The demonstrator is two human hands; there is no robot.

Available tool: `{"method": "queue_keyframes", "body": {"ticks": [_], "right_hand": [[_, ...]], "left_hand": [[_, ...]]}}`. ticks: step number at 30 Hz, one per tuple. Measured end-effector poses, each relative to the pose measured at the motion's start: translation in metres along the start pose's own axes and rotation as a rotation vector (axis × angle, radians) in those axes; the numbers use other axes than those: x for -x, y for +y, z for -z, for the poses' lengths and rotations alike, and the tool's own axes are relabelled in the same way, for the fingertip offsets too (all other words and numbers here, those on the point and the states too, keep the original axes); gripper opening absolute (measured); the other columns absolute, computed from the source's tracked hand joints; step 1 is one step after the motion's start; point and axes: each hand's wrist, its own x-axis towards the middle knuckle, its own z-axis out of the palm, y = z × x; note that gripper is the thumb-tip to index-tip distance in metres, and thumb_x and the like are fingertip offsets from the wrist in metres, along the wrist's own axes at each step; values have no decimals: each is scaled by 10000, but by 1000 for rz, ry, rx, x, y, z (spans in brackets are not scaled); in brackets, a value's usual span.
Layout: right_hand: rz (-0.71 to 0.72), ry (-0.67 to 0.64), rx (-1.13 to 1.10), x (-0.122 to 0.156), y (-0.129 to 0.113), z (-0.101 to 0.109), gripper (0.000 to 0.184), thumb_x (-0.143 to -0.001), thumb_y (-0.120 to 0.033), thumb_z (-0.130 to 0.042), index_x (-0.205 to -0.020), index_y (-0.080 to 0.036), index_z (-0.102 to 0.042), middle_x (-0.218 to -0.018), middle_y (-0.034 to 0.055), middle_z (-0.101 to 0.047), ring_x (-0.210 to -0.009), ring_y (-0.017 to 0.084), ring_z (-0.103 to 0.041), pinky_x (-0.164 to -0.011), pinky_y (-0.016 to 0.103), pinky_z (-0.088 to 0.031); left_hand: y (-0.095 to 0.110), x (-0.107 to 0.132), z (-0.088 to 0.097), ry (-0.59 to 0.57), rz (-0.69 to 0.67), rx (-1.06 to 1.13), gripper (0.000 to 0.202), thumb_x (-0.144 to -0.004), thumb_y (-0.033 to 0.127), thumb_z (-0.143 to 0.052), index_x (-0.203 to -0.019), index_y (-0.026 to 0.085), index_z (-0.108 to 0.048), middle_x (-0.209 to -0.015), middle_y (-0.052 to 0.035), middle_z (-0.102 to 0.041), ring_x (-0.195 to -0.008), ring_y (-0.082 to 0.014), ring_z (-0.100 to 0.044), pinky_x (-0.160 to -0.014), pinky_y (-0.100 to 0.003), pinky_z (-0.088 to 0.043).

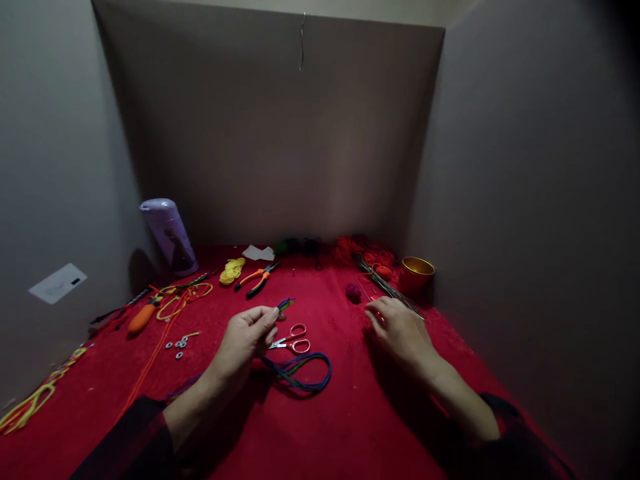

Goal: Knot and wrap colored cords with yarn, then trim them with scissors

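Note:
My left hand is raised a little over the red table, fingers pinched on a bundle of blue, green and purple cords whose tip sticks out past my thumb. The cords loop down onto the cloth beneath the hand. Small pink-handled scissors lie just right of that hand. My right hand rests palm down on the table, fingertips at a bunch of thin metal wires; what the fingers hold, if anything, is hidden.
Orange-handled pliers, a yellow cord bundle, an orange tool, yellow loops and several metal washers lie at left. A purple jug stands back left. A red cup, red yarn and a pink ball sit back right. Cardboard walls enclose the table.

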Motion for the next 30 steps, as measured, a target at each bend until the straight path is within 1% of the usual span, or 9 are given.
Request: {"method": "queue_keyframes", "body": {"ticks": [3, 6, 8, 10, 13, 18, 23, 26, 30], "right_hand": [[249, -83, -166, -4, -35, -4, 197, -857, -127, -480, -922, -191, -654, -876, 68, -626, -843, 186, -538, -738, 292, -396], [505, -162, -194, -10, -69, -20, 166, -859, -125, -482, -863, -170, -642, -862, 65, -621, -795, 172, -519, -717, 282, -400], [601, -183, -147, -14, -86, -32, 151, -867, -135, -476, -848, -156, -624, -849, 68, -616, -766, 171, -511, -724, 287, -404], [623, -165, -91, -16, -97, -40, 147, -866, -123, -469, -919, -140, -605, -900, 84, -615, -787, 181, -522, -729, 295, -410], [569, -154, -8, -20, -103, -42, 189, -866, -110, -449, -998, -126, -583, -947, 110, -619, -833, 209, -551, -728, 312, -412], [436, -271, 51, -30, -98, -32, 147, -827, -137, -477, -853, -143, -621, -812, 117, -659, -724, 220, -600, -623, 307, -385], [262, -176, 32, -34, -79, -31, 183, -822, -100, -440, -919, -129, -593, -762, 128, -658, -702, 222, -611, -586, 296, -346], [96, -125, -346, -31, -70, -33, 167, -779, -115, -493, -927, -160, -557, -693, 57, -627, -622, 168, -574, -556, 259, -341], [-73, -333, -1177, -18, -74, -26, 218, -716, -228, -633, -876, -190, -490, -617, -50, -515, -518, 90, -463, -490, 198, -333]], "left_hand": [[1, 0, -1, -11, 9, 6, 343, -750, 470, -623, -767, 129, -592, -442, 86, -363, -382, -32, -221, -395, -175, -138], [0, 1, -2, -16, 3, -15, 347, -739, 473, -628, -747, 128, -594, -435, 85, -360, -375, -31, -221, -391, -174, -138], [0, 1, -2, -11, -2, -17, 353, -731, 479, -632, -747, 128, -597, -434, 84, -362, -373, -33, -224, -388, -175, -143], [0, 0, -1, -3, -8, -19, 356, -726, 480, -634, -747, 127, -598, -437, 80, -373, -372, -34, -229, -386, -175, -148], [0, -1, 1, 8, -20, -24, 358, -728, 480, -633, -741, 124, -598, -452, 74, -391, -377, -34, -246, -386, -174, -148], [1, -2, 3, 32, -28, -20, 363, -723, 480, -635, -756, 121, -601, -457, 76, -394, -372, -28, -242, -383, -169, -140], [0, -3, 2, 47, -4, -19, 374, -702, 489, -647, -761, 123, -603, -446, 78, -396, -353, -27, -233, -375, -171, -127], [-2, -4, 3, 50, 11, -5, 376, -694, 494, -650, -756, 127, -596, -441, 81, -391, -352, -26, -225, -371, -168, -125], [-4, -5, 4, 57, 18, -2, 387, -688, 505, -652, -765, 129, -601, -433, 84, -382, -350, -28, -216, -365, -169, -124]]}}
